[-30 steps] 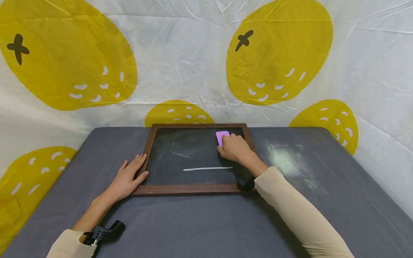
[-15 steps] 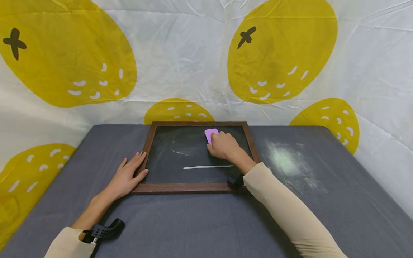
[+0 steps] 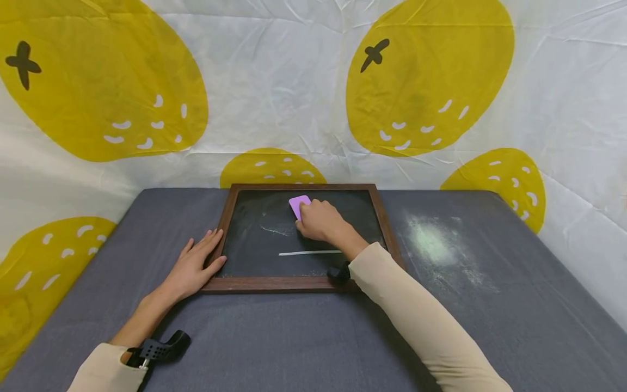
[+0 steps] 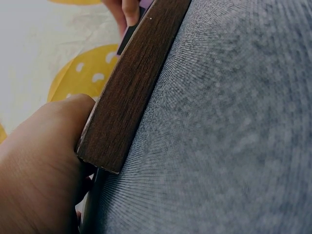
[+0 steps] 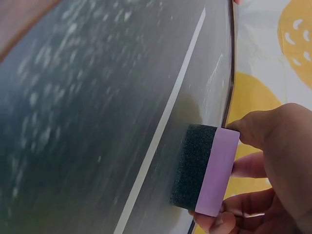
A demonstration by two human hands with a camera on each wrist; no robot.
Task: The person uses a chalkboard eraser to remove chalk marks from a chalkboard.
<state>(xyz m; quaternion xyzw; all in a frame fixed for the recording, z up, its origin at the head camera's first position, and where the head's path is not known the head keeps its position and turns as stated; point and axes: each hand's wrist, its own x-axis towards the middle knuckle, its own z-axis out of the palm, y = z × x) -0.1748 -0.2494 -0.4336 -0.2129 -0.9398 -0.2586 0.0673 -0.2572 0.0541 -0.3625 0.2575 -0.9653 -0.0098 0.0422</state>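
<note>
A small chalkboard (image 3: 254, 264) in a brown wooden frame (image 4: 129, 92) lies on the table. My left hand (image 3: 193, 269) rests at its left edge with fingers extended, the thumb over the frame's near corner. My right hand (image 3: 320, 220) holds a chalkboard eraser (image 5: 204, 170), purple on its back and dark on its felt side, between thumb and fingers. The felt faces the board's upper middle. Below the eraser runs a straight white line (image 3: 306, 252), its right end hidden by the right wrist. A faint chalk scribble (image 3: 274, 231) shows left of the eraser.
Grey cloth (image 3: 274, 337) covers the table. Right of the board is a pale patch of chalk dust (image 3: 433, 242). A white curtain (image 3: 274, 81) with yellow fruit prints hangs behind. Each wrist carries a black camera mount (image 3: 164, 348).
My right hand has slid the eraser leftward along the upper part of the board, from near the right side to the middle. The left hand has stayed in place on the frame.
</note>
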